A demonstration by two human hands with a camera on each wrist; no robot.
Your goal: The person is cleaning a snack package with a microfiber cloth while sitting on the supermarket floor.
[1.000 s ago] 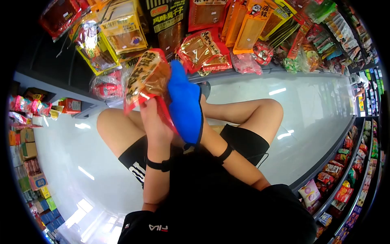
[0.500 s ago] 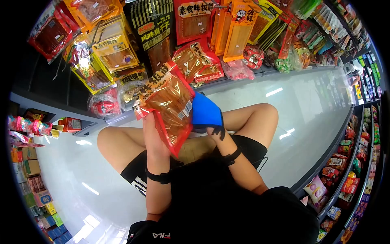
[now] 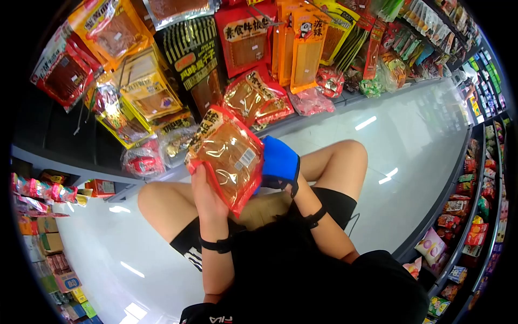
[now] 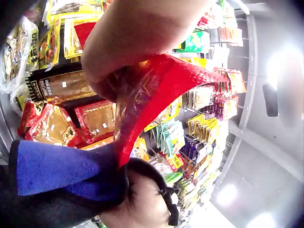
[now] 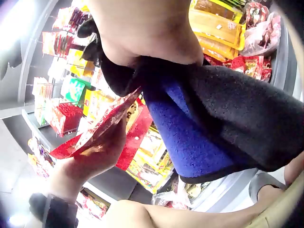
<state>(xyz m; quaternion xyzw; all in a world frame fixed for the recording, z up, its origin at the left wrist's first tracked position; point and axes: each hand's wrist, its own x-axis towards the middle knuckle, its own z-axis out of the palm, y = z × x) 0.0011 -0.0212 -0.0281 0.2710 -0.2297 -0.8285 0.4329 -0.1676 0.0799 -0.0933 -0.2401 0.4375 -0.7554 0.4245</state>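
Note:
A clear packet with red edges and a white barcode label [image 3: 229,156] is tilted in front of the lap. My left hand [image 3: 209,197] pinches its lower left edge, the thumb lying on the front. Beside the packet's right edge, a blue cloth with black trim [image 3: 281,161] is bunched in my right hand [image 3: 294,186], whose fingers are hidden. The right wrist view has the blue and black cloth [image 5: 190,133] hanging from the right hand [image 5: 147,33], with the left hand [image 5: 97,154] at the red-edged packet [image 5: 83,140].
Hanging snack packets [image 3: 245,46] fill the rack ahead, above a dark shelf edge [image 3: 324,108]. Crossed legs [image 3: 337,167] are on either side of the hands. More stocked shelves [image 3: 456,216] stand at right, and boxes [image 3: 67,281] at far left.
The packet has turned from a steep angle until its barcode side faces up. The right hand and cloth have moved down and right, off its front to its right edge.

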